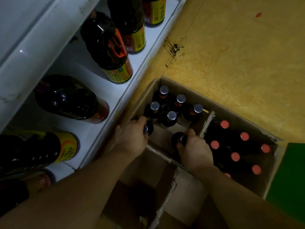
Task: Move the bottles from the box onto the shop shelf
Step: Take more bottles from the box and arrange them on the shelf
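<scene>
Bottles with silver caps (171,115) stand upright in the cardboard box (181,92) on the floor, beside the white shop shelf (92,129). Both hands are in that compartment: the left hand (130,136) is closed around one dark bottle neck (148,128), the right hand (194,149) around another (178,139). Red-capped bottles (244,136) fill the neighbouring compartment.

Dim, stained yellow floor (231,63)

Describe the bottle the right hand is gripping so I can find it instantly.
Start at the cardboard box on the yellow floor. In its silver-capped section, the right hand closes over one dark bottle beside the cardboard divider, standing apart from the five-bottle cluster.
</scene>
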`<state>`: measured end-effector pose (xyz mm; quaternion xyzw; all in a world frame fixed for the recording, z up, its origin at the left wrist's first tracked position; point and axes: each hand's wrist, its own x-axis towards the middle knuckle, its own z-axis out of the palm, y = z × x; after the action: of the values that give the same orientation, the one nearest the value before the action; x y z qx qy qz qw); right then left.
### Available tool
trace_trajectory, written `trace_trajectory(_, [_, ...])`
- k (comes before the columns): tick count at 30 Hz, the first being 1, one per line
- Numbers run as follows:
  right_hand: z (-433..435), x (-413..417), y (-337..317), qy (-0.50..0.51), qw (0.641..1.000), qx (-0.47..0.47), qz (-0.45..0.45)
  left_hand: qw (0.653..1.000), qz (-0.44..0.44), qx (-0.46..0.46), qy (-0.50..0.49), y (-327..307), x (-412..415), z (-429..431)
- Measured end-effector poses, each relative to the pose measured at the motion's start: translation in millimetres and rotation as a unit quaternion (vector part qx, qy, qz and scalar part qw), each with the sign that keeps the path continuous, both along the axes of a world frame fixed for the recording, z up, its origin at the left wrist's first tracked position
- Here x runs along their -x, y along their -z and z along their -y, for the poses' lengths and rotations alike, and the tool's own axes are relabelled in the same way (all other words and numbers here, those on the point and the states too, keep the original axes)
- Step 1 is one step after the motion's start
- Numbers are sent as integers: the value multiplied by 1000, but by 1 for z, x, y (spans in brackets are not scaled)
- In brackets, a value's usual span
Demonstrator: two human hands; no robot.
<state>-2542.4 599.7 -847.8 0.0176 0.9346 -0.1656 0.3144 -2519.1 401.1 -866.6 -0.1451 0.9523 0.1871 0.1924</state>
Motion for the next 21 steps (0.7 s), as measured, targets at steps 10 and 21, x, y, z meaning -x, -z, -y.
trace_trajectory(10, [9, -27, 3, -29, 999, -9, 12, 1000, -7, -1, 20, -2, -8, 2])
trace_trajectory(21, [10, -29, 2, -8, 1000, 7, -2, 998, -12, -68, -1, -21, -11, -6])
